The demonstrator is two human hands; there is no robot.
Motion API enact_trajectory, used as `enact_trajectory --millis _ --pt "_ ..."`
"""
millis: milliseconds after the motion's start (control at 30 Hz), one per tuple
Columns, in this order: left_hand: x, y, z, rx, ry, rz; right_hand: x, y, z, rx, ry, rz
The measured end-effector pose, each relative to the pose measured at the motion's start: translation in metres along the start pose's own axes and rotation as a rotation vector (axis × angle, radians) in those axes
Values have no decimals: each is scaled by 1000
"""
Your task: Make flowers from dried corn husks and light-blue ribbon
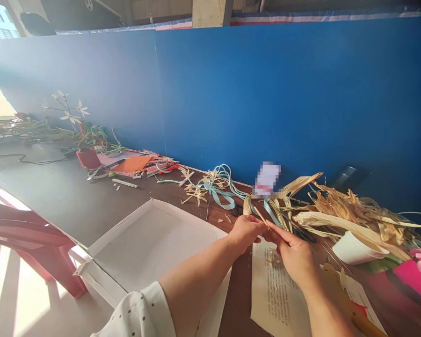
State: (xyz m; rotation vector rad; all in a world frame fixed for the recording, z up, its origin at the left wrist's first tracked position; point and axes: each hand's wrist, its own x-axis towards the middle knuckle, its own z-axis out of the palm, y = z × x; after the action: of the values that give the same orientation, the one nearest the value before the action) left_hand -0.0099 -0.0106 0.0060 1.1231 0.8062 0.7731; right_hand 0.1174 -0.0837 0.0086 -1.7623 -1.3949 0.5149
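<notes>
My left hand (247, 232) and my right hand (296, 255) meet over the table, fingertips pinched close together. Between them is a thin tan strip (260, 215), apparently corn husk, one end pointing up and away. Fingers cover its lower end. Below my right hand lies a printed sheet (273, 299) with small husk scraps on it. Dried corn husks (351, 206) are heaped to the right, beside a white cup (359, 248) tipped on its side. Beyond my hands, several small husk flowers (197, 194) lie near a light blue ribbon (222, 199).
A shallow white box lid (136, 248) lies left of my hands, under my left forearm. Orange paper (133, 165) and thin sticks are farther left. A blue partition (266, 93) runs along the table's back. A red plastic chair (28, 234) stands at the left.
</notes>
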Motion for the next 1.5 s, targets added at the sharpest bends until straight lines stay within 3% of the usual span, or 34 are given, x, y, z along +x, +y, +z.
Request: enact_trajectory --millis 200,333,400,500,567,667,767,900,1000,1100,1200,1267,1500 --pt "1 0 1 15 59 -80 2 9 0 -113 216 -127" --pt "1 0 -1 24 85 -114 4 5 -11 -32 438 -16" --pt "1 0 -2 -6 96 -108 2 -2 -14 269 397 55" --pt "0 0 -3 -59 100 -94 -1 -8 -8 594 126 136" --pt "0 0 -3 -85 90 -71 -2 -8 -1 608 -25 181" --pt "0 0 -2 -103 54 -14 0 0 8 543 -114 170" --pt "-1 1 -1 -85 33 -4 5 10 7 439 -73 110" --pt "-1 2 -1 -48 70 -66 8 15 -9 216 189 87" --pt "1 2 -3 -21 84 -74 6 12 -21 435 353 105" --pt "3 0 -5 -16 91 -57 1 2 -18 676 193 157" --pt "3 -1 -6 -42 86 -35 -3 -7 -6 647 -32 217" --pt "2 -1 -5 -54 75 -18 -3 -8 3 593 -103 235" --pt "0 1 -2 -42 65 -26 6 12 9 477 -24 180"
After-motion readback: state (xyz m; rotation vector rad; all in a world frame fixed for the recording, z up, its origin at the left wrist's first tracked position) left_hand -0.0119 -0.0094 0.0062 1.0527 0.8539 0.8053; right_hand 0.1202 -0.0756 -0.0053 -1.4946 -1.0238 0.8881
